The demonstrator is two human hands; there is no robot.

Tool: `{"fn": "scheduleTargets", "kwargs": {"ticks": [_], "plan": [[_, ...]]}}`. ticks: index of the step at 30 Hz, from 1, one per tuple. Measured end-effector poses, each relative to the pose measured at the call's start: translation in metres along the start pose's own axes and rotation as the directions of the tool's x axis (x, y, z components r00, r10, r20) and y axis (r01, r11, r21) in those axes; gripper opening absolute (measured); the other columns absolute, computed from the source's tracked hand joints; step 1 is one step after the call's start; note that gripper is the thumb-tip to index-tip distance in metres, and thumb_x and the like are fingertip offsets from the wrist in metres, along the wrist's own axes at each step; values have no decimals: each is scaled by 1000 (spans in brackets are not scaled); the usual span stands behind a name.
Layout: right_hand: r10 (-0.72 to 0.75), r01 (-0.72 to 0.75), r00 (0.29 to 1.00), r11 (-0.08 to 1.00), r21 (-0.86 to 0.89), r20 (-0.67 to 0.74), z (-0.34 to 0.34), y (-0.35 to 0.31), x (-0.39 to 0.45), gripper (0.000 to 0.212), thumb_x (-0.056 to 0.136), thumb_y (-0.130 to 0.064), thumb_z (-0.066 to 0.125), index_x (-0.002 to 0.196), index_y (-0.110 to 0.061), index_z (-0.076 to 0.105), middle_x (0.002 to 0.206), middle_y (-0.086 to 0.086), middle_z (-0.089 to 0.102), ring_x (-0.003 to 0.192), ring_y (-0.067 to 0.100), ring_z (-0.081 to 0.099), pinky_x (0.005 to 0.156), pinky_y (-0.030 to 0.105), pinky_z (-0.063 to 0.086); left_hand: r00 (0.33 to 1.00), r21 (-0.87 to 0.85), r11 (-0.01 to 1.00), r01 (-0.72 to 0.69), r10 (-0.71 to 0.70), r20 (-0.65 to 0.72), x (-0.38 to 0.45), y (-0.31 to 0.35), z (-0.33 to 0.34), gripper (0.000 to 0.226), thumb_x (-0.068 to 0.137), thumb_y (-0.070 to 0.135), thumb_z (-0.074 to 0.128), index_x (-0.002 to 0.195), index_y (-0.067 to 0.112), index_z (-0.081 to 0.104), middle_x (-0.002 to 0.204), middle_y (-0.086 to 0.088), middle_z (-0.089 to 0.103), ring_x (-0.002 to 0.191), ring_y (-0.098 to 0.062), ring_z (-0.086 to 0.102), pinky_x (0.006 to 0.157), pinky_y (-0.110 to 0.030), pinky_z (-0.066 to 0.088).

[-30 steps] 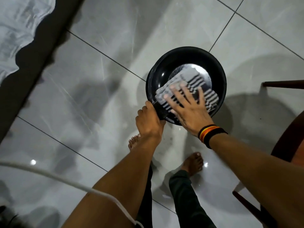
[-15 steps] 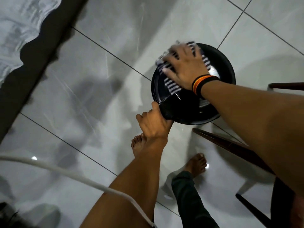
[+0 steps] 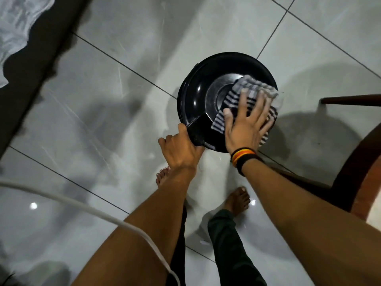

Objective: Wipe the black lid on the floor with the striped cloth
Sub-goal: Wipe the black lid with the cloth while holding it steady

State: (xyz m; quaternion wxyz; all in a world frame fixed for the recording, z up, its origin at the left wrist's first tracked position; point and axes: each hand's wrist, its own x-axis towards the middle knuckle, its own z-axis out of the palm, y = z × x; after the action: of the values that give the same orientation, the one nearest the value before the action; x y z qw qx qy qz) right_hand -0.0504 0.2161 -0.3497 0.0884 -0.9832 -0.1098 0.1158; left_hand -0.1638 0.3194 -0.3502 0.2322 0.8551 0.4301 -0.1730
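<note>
A round black lid [image 3: 198, 96] lies on the grey tiled floor, right of the middle of the head view. My left hand [image 3: 181, 149] grips its near-left rim, beside a flat tab on the edge. My right hand [image 3: 247, 118], fingers spread flat, presses the black-and-white striped cloth [image 3: 237, 93] onto the lid's right half. The cloth reaches the right rim and is partly hidden under my palm. A striped band sits on my right wrist.
A dark wooden chair [image 3: 354, 162] stands close at the right, one leg running under my right forearm. My bare feet [image 3: 237, 201] are just below the lid. A white cable [image 3: 86, 205] crosses the lower left. A dark edge with white fabric [image 3: 18, 27] fills the upper left.
My right hand has slid the cloth from the lid's far-left rim across to its right side. My left hand keeps its grip on the near rim.
</note>
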Motion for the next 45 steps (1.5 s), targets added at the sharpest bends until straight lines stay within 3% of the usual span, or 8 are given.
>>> {"fn": "scheduleTargets", "kwargs": {"ticks": [5,12,18,24,29,33,37,45], "plan": [[-328,338,941,930,-147,90,21,-9,-54,63,105,-55,30,161,-32,16,170,15,9,156,36,5,118,73,4,998,116,993,-13,21,-66,1,3,3,38,93,57,57,105,21,51,80,-5,74,80,-30,66,86,-44,40],[-491,508,861,844,-172,135,11,5,-34,75,97,-65,43,160,-32,20,169,18,14,155,38,11,117,74,9,992,99,993,-70,80,-100,-1,-3,8,44,93,58,61,109,18,54,84,-7,75,80,-31,69,88,-43,44],[-494,510,860,840,-186,125,13,-34,-21,81,88,-66,55,156,-32,29,167,18,19,155,38,14,114,76,12,984,115,983,-142,153,-94,7,-18,4,55,86,61,70,116,18,56,93,-6,77,86,-32,70,92,-43,43],[-405,409,912,910,-68,68,9,-42,2,56,102,-55,39,154,-37,34,168,11,20,156,33,14,117,73,9,992,73,994,-84,91,-87,9,-9,6,63,79,71,71,112,20,55,87,-4,76,79,-31,69,90,-44,43],[-299,300,954,954,-20,37,8,-29,-3,55,105,-51,31,158,-35,27,170,8,15,157,32,10,119,70,9,995,73,996,-58,64,-77,8,-10,8,60,76,64,74,112,20,55,85,-3,75,77,-28,68,92,-44,45],[-426,434,897,899,-56,115,8,3,-31,70,100,-62,36,161,-32,18,171,10,7,157,33,3,122,66,1,995,71,996,-58,64,-82,3,-13,9,61,81,69,72,114,21,55,85,-1,74,77,-26,67,93,-42,42],[-535,550,835,822,-147,130,5,42,-33,79,95,-59,53,161,-33,18,171,10,10,157,31,5,121,66,7,993,74,993,-89,94,-72,9,-14,9,66,75,68,74,117,21,56,85,-2,75,80,-29,68,95,-44,41],[-324,329,943,941,-75,74,-1,21,-34,79,86,-64,59,154,-32,36,167,11,22,155,34,15,119,70,10,995,112,992,-65,73,-70,12,1,3,66,75,65,76,118,19,56,91,-7,76,86,-31,69,96,-44,44]]}}
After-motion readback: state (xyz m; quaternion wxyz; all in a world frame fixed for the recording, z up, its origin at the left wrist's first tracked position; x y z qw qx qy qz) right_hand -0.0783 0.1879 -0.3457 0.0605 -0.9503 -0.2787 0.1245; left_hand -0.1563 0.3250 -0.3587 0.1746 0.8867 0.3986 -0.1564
